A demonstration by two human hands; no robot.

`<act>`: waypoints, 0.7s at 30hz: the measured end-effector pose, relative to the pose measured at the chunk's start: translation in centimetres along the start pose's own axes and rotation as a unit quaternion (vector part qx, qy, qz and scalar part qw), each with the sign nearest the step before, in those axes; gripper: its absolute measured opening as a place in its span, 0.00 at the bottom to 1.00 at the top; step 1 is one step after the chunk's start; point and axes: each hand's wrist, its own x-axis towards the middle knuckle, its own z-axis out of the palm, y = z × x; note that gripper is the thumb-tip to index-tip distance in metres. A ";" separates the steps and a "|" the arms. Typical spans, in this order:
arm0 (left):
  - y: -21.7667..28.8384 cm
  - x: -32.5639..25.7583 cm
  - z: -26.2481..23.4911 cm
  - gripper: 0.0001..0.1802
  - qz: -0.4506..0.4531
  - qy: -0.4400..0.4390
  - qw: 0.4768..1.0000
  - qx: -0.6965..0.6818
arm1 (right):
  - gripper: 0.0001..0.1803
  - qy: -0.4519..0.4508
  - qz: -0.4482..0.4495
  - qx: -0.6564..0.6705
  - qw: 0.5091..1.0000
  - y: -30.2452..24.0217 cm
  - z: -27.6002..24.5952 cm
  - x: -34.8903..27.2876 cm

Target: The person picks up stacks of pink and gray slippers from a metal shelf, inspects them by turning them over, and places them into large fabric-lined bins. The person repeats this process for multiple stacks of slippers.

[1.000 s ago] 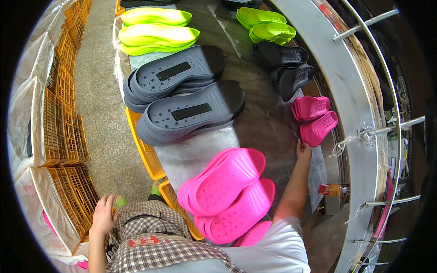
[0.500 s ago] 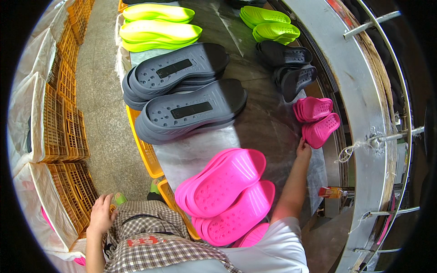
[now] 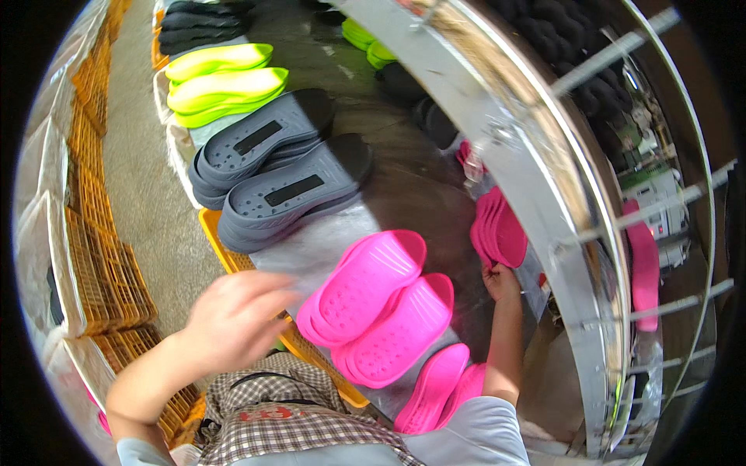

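My right hand [image 3: 500, 283] pinches the near end of a stack of pink foam shoe soles [image 3: 496, 227] at the table's right side. My left hand [image 3: 245, 318] hangs in the air above my lap, fingers stretched and blurred by motion, holding nothing. Between my arms lie two stacks of pink foam soles [image 3: 398, 330] with small holes in their tops. Nearer to me, more pink soles [image 3: 432, 388] are partly hidden by my right sleeve. Beyond them stand grey soles [image 3: 291, 198] with dark inlays, then neon yellow soles [image 3: 229, 92].
Black soles [image 3: 200, 27] lie at the far end of the table [image 3: 404, 182]. A curved metal rail [image 3: 497, 124] overhangs the right side. Yellow crates [image 3: 116, 283] with white liners line the left aisle, and another crate [image 3: 224, 241] edges the table.
My left hand has risen from beside my lap and swung right, toward the table. My right hand remains at the pink soles on the right. The view has shifted to the right.
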 end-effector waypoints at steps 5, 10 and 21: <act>4.3 10.2 8.3 0.28 0.160 -0.013 0.973 -0.167 | 0.20 -0.025 0.030 -0.004 0.999 2.7 -1.3 -9.0; 8.0 19.7 22.6 0.34 -0.007 -0.178 0.940 -0.292 | 0.23 -0.073 -0.014 0.080 0.994 6.0 -0.5 -15.1; 7.6 24.8 33.0 0.24 -0.200 -0.239 0.749 -0.585 | 0.21 -0.010 -0.236 -0.022 0.971 6.8 0.1 -17.9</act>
